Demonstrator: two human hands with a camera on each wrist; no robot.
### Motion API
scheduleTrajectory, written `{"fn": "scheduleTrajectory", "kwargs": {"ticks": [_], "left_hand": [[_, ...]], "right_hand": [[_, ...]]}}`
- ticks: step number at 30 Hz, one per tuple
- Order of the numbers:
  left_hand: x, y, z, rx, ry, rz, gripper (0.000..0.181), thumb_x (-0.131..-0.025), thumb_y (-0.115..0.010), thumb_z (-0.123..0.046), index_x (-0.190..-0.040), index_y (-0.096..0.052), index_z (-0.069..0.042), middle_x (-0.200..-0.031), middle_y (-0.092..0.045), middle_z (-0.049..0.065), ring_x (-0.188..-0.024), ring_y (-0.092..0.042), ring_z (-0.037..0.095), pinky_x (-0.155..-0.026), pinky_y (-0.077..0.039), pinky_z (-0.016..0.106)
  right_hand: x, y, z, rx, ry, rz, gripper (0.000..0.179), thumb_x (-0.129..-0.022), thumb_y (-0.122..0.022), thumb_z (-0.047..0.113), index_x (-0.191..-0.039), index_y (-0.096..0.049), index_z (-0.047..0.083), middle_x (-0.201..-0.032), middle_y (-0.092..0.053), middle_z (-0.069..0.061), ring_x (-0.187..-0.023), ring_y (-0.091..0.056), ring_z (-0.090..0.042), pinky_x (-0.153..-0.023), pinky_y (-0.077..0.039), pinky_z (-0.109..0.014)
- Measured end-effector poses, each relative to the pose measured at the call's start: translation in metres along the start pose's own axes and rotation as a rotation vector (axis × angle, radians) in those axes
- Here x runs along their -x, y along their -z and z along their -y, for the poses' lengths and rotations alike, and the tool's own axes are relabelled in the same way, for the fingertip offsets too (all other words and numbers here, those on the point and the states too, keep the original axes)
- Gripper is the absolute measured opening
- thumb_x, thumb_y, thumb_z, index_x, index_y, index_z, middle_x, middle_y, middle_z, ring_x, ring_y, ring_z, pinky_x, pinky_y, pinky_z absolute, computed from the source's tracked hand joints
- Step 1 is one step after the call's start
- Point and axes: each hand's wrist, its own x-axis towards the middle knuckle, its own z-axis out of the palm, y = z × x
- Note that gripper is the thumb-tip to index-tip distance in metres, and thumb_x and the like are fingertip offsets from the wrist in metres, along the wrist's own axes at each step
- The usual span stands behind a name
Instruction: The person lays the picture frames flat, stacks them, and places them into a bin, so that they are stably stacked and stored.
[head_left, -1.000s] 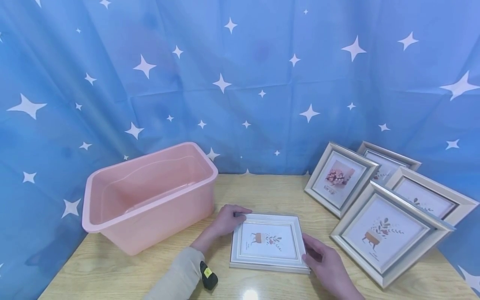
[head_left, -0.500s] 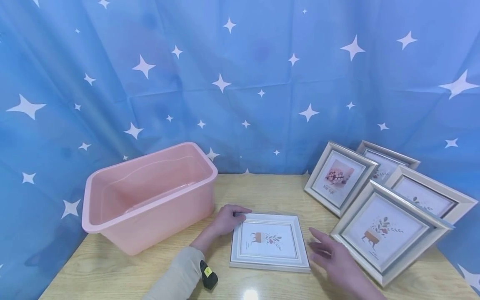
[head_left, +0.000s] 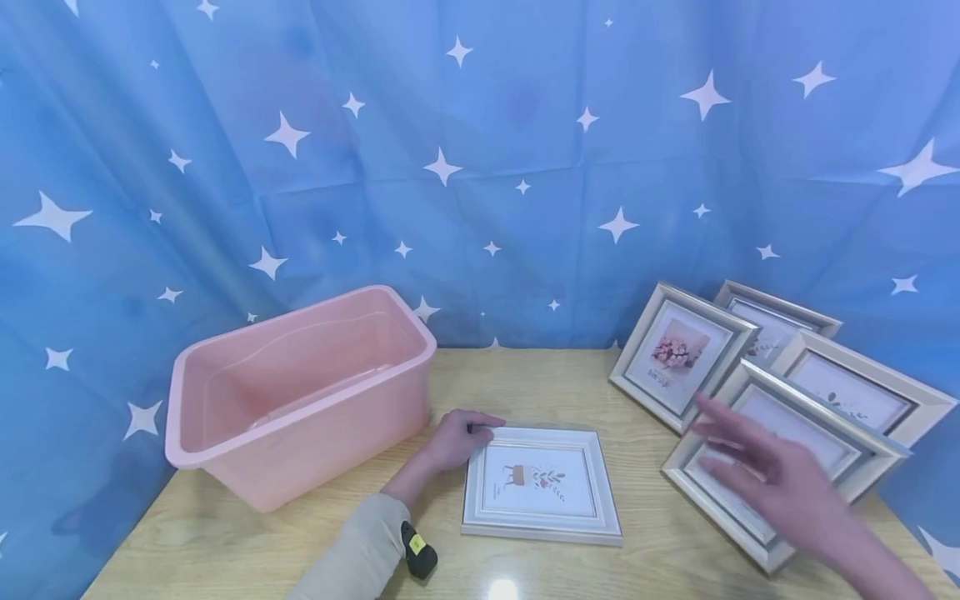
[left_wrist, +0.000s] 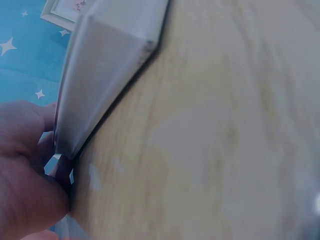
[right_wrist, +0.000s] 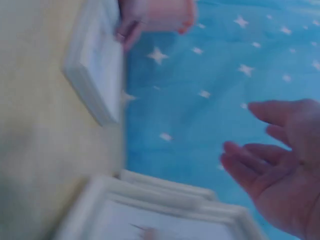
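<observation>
On the worktop (head_left: pixel 240 542) a white frame (head_left: pixel 540 492) lies flat, long axis left to right, its printed plant (head_left: pixel 550 478) pointing right, the right hand (head_left: pixel 783 475) spread before a tilted silver frame (head_left: pixel 816 435), the left hand (head_left: pixel 452 442) pinching the white one's far left corner.

A beige left sleeve (head_left: pixel 358 546) has a black device (head_left: pixel 422 562) with a yellow label (head_left: pixel 417 544) near its cuff (head_left: pixel 392 512).
</observation>
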Motion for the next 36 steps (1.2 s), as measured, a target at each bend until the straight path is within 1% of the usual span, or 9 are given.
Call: {"fn": "scheduleTrajectory", "kwargs": {"ticks": [3, 7, 10, 13, 16, 21, 31, 33, 36], "left_hand": [[-0.003, 0.000, 0.001, 0.008, 0.004, -0.001, 0.028, -0.099, -0.063, -0.005, -0.121, -0.077, -0.015, -0.128, -0.070, 0.007, -0.121, -0.060, 0.026, -0.105, -0.046, 0.050], [-0.006, 0.002, 0.000, 0.017, -0.001, -0.006, 0.027, -0.100, -0.062, -0.006, -0.121, -0.077, -0.016, -0.128, -0.070, 0.006, -0.121, -0.060, 0.026, -0.105, -0.046, 0.049], [-0.004, 0.004, 0.000, 0.017, 0.015, -0.001, 0.027, -0.100, -0.062, -0.007, -0.121, -0.077, -0.016, -0.128, -0.070, 0.007, -0.123, -0.059, 0.028, -0.106, -0.045, 0.051], [-0.002, 0.003, 0.001, 0.015, 0.033, 0.006, 0.027, -0.100, -0.062, -0.007, -0.121, -0.077, -0.016, -0.128, -0.069, 0.007, -0.124, -0.059, 0.029, -0.106, -0.045, 0.051], [-0.001, 0.000, 0.002, 0.014, 0.029, 0.010, 0.027, -0.100, -0.063, -0.007, -0.121, -0.077, -0.017, -0.128, -0.069, 0.007, -0.122, -0.059, 0.027, -0.105, -0.046, 0.050], [-0.001, -0.001, 0.002, 0.008, 0.016, 0.005, 0.027, -0.100, -0.063, -0.007, -0.122, -0.077, -0.017, -0.126, -0.070, 0.007, -0.117, -0.061, 0.024, -0.102, -0.048, 0.048], [0.000, 0.000, 0.002, -0.010, 0.014, 0.007, 0.027, -0.101, -0.063, -0.008, -0.122, -0.076, -0.016, -0.124, -0.071, 0.006, -0.108, -0.062, 0.019, -0.098, -0.050, 0.045], [0.000, 0.000, 0.002, -0.011, 0.013, 0.007, 0.027, -0.101, -0.063, -0.008, -0.123, -0.076, -0.016, -0.124, -0.071, 0.006, -0.110, -0.062, 0.020, -0.099, -0.050, 0.045], [0.000, 0.000, 0.003, -0.009, 0.013, 0.003, 0.027, -0.101, -0.063, -0.008, -0.123, -0.076, -0.017, -0.125, -0.071, 0.005, -0.113, -0.062, 0.021, -0.100, -0.049, 0.046]], "right_hand": [[-0.004, 0.028, 0.005, -0.034, 0.026, -0.141, 0.070, -0.089, -0.069, -0.012, -0.153, -0.048, 0.008, -0.129, -0.064, 0.021, -0.106, -0.060, 0.013, -0.081, -0.049, -0.007], [-0.010, 0.058, 0.003, -0.071, 0.076, -0.314, 0.067, -0.086, -0.062, -0.026, -0.147, -0.051, -0.002, -0.131, -0.065, 0.018, -0.111, -0.062, 0.008, -0.087, -0.046, -0.007], [-0.012, 0.071, -0.013, -0.078, 0.090, -0.443, 0.062, -0.087, -0.057, -0.028, -0.144, -0.052, -0.005, -0.132, -0.064, 0.018, -0.112, -0.061, 0.008, -0.089, -0.044, -0.005], [-0.012, 0.080, -0.037, -0.067, 0.058, -0.510, 0.058, -0.093, -0.057, -0.020, -0.146, -0.054, 0.003, -0.133, -0.060, 0.023, -0.107, -0.058, 0.015, -0.087, -0.041, -0.001], [-0.010, 0.087, -0.057, -0.085, 0.042, -0.487, 0.061, -0.094, -0.058, -0.019, -0.146, -0.056, 0.012, -0.131, -0.058, 0.026, -0.104, -0.057, 0.018, -0.086, -0.040, 0.000], [-0.008, 0.090, -0.073, -0.108, 0.015, -0.343, 0.066, -0.091, -0.059, -0.023, -0.146, -0.058, 0.013, -0.122, -0.060, 0.033, -0.099, -0.060, 0.018, -0.080, -0.044, -0.001], [-0.013, 0.085, -0.067, 0.142, -0.124, -0.214, 0.047, -0.090, -0.074, -0.005, -0.125, -0.073, 0.026, -0.101, -0.055, 0.047, -0.087, -0.051, 0.028, -0.066, -0.044, -0.001], [-0.014, 0.085, -0.066, 0.203, -0.144, -0.193, 0.043, -0.089, -0.078, 0.000, -0.123, -0.075, 0.025, -0.095, -0.057, 0.044, -0.081, -0.050, 0.028, -0.059, -0.045, -0.004], [-0.015, 0.084, -0.067, 0.296, -0.140, -0.180, 0.036, -0.087, -0.081, 0.006, -0.120, -0.076, 0.019, -0.085, -0.070, 0.022, -0.074, -0.049, 0.024, -0.052, -0.045, -0.010]]}}
